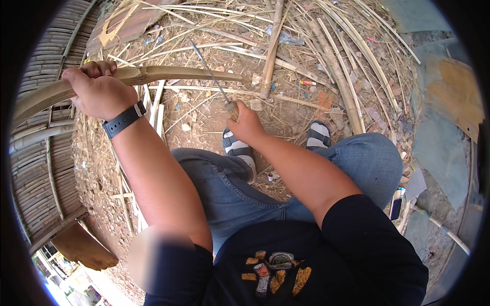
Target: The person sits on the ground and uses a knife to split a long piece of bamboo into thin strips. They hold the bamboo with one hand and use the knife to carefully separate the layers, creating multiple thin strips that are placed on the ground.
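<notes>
My left hand (102,87) is wrapped round a thick, pale split bamboo piece (168,74) and has a dark watch strap at its wrist. The bamboo runs from the left edge, curves past my fist and ends in a narrower tip right of centre. Closed on a short brownish handle, my right hand (246,121) holds a long, thin-bladed knife (204,62). Its blade points up and to the left and crosses the bamboo near the tip; whether the two touch I cannot tell.
Long bamboo strips (352,56) and shavings litter the dirt ground ahead. A bamboo pole (274,48) lies beyond my sandalled feet (237,145). A slatted bamboo wall (53,168) rises on the left. Grey sheets (439,158) and a phone (396,206) lie to the right.
</notes>
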Available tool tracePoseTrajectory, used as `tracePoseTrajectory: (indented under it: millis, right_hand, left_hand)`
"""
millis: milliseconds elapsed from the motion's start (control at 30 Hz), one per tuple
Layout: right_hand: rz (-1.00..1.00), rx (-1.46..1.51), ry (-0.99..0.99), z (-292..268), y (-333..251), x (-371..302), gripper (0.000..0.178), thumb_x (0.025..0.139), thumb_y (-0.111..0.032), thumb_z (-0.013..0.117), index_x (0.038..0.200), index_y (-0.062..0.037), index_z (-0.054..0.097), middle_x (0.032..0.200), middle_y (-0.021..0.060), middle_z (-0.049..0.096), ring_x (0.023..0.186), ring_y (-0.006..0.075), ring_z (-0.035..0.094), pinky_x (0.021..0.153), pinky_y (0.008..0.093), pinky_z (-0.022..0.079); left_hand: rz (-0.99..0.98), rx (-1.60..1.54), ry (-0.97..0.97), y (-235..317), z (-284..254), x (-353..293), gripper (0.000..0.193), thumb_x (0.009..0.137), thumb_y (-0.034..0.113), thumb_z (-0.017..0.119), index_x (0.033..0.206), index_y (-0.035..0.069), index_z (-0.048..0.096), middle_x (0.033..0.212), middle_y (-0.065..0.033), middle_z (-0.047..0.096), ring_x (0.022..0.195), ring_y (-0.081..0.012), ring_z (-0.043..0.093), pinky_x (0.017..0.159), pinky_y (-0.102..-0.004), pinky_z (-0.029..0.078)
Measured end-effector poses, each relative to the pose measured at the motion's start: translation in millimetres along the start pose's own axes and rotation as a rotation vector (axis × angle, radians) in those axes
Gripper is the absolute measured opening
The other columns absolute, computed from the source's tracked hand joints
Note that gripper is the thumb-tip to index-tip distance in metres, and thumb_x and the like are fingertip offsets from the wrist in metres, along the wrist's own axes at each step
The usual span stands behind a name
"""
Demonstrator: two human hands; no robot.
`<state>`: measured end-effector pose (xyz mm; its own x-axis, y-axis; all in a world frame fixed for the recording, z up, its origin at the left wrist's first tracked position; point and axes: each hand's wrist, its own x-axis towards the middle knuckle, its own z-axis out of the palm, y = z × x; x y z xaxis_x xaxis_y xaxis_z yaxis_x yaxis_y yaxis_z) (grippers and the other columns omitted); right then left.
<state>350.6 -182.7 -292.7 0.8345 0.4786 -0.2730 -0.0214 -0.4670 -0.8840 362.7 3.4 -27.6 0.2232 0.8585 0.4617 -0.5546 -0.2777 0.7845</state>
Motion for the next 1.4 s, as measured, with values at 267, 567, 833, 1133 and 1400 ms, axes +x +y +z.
tracePoseTrajectory:
  millis: [267,567,833,1133,1400]
  right_hand:
    - [0.170,-0.014,-0.039,-13.7,33.0,28.2,0.046,0.076,-0.022,0.068,0.113,0.0039,0.060,0.098,0.0275,0.066,0.095,0.0403,0.066,0.083,0.0439,0.052]
    - [0.414,-0.103,-0.175,-46.6,46.2,50.4,0.047,0.076,-0.021,0.068,0.115,0.0037,0.060,0.101,0.0265,0.067,0.096,0.0395,0.066,0.083,0.0438,0.053]
    - [0.120,-0.175,-0.076,-40.6,7.3,27.5,0.042,0.076,-0.021,0.069,0.112,0.0012,0.062,0.103,0.0260,0.067,0.100,0.0391,0.065,0.087,0.0437,0.052]
    - [0.106,-0.308,-0.149,-46.0,10.4,29.0,0.042,0.078,-0.020,0.068,0.113,0.0010,0.060,0.100,0.0227,0.068,0.099,0.0394,0.065,0.086,0.0448,0.052]
    - [-0.096,-0.238,-0.097,-47.2,-39.4,33.8,0.042,0.077,-0.022,0.068,0.109,0.0033,0.059,0.101,0.0260,0.067,0.096,0.0393,0.066,0.086,0.0441,0.052]
  left_hand:
    - [-0.041,-0.036,-0.038,-3.2,-12.1,14.6,0.036,0.100,0.031,0.054,0.074,0.009,0.041,0.062,-0.0023,0.039,0.054,-0.0146,0.038,0.055,-0.0309,0.037]
    - [-0.010,-0.019,-0.064,6.1,6.2,-8.7,0.033,0.100,0.028,0.053,0.075,0.009,0.040,0.062,-0.0023,0.038,0.055,-0.0144,0.036,0.058,-0.0320,0.037]
    - [0.022,-0.058,-0.107,4.7,8.3,-7.9,0.034,0.099,0.027,0.055,0.074,0.009,0.041,0.062,-0.0023,0.038,0.055,-0.0147,0.037,0.057,-0.0318,0.037]
    - [0.008,0.032,-0.041,4.1,0.9,-1.2,0.039,0.101,0.031,0.049,0.070,0.010,0.038,0.062,-0.0022,0.037,0.054,-0.0151,0.036,0.059,-0.0327,0.040]
    - [0.020,0.013,-0.087,1.5,-2.8,-4.1,0.039,0.101,0.032,0.051,0.070,0.011,0.039,0.062,-0.0018,0.037,0.054,-0.0146,0.035,0.059,-0.0321,0.039]
